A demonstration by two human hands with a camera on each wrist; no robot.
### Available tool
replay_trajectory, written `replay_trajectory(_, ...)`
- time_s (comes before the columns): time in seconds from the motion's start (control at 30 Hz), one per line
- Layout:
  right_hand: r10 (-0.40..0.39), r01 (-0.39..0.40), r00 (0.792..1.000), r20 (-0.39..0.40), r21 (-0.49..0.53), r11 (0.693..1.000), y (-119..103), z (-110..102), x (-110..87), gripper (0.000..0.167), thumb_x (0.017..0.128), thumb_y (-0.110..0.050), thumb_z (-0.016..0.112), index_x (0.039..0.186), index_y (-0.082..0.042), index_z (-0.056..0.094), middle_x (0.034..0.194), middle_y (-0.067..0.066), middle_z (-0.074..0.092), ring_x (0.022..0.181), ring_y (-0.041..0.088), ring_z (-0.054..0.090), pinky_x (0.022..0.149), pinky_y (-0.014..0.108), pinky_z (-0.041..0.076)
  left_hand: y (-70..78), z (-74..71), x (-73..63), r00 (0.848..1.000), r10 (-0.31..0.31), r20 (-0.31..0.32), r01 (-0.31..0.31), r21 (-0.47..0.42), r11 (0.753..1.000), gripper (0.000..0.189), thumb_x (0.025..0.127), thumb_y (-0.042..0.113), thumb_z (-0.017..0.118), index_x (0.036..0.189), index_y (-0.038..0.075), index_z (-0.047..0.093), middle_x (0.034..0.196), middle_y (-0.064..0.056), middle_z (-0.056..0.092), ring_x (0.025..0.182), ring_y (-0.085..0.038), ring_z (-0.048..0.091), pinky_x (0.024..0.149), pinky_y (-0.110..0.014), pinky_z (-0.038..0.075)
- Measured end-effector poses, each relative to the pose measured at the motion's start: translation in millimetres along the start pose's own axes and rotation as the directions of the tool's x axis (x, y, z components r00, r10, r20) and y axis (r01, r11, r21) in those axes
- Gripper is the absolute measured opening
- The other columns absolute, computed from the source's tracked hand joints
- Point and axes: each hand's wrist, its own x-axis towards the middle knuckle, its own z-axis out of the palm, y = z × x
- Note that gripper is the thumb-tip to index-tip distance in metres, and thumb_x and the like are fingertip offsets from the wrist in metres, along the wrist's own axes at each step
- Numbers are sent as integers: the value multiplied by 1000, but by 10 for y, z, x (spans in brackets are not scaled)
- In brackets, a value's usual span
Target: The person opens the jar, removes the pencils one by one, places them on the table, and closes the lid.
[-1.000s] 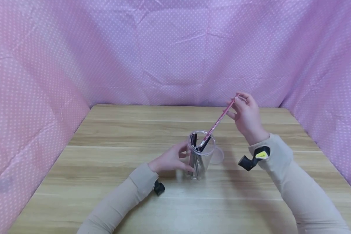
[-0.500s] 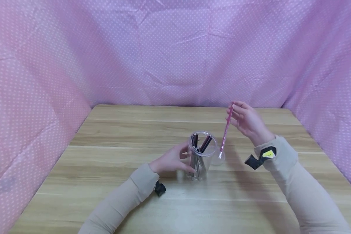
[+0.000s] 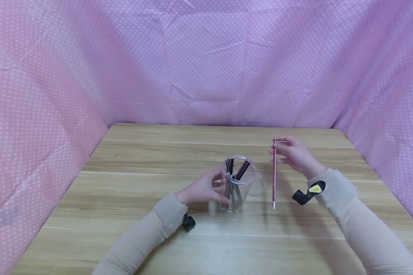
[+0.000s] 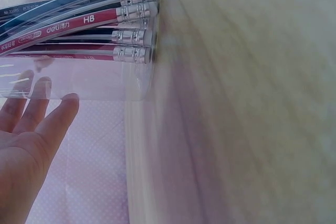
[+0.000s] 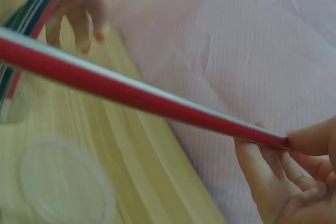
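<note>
A clear plastic cup (image 3: 245, 191) stands on the table with several dark and red pencils (image 4: 100, 22) in it, their metal-banded ends at its bottom. My left hand (image 3: 204, 188) holds the cup from its left side, thumb in front and fingers behind. To the right of the cup, my right hand (image 3: 294, 154) pinches a red pencil (image 3: 274, 175) by its top end. That pencil hangs upright in the head view, its silver-banded end down. Whether its lower end touches the table cannot be told.
A round clear lid (image 5: 68, 182) lies on the wooden table (image 3: 141, 160), just right of the cup. Pink dotted cloth (image 3: 206, 68) surrounds the table's back and sides. Both wrists carry small black cameras (image 3: 188, 222).
The red pencil has come out of the cup, moved right past the lid and turned from slanted to upright. My right hand has come lower and nearer. The left hand has stayed on the cup.
</note>
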Motion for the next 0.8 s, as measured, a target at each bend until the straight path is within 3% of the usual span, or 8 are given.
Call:
replay_trajectory(0.27,-1,-4,1000,-29,-171,985,215,-215,63,12,98,-8,45,109,-13,46,87,-10,61,83,4,63,69,21,57,14,3,-11,1000,-30,-6,30,-15,999,98,69,8,83,149,17,28,148,-10,39,133,-25,43,109,-35,40)
replay_trajectory(0.47,6,-14,999,-38,-203,979,353,-310,148,13,97,-5,47,106,-13,48,84,-10,62,82,6,64,70,24,59,22,-1,-6,1000,-20,-11,20,-5,1000,99,69,8,83,149,15,27,148,-12,39,133,-26,42,110,-37,40)
replay_trajectory(0.57,32,-39,999,-37,-211,977,439,-344,194,17,97,-5,48,113,-5,47,85,-9,62,83,6,64,71,25,59,23,0,-12,999,-30,-13,30,6,1000,98,68,9,84,149,17,28,148,-10,39,133,-24,42,109,-35,40)
replay_trajectory(0.67,71,-79,997,-42,-226,971,524,-375,235,34,98,-8,48,126,7,38,87,-9,63,82,5,64,70,23,58,28,2,-20,1000,-30,-11,30,11,999,98,69,9,83,149,17,27,149,-10,38,133,-24,43,109,-35,40)
replay_trajectory(0.8,108,-110,994,-23,-198,974,619,-402,278,41,99,-8,45,131,12,28,85,-8,64,80,6,64,67,22,57,29,5,-24,1000,-20,-5,20,14,1000,99,69,8,83,150,17,26,149,-11,38,133,-25,43,109,-34,40)
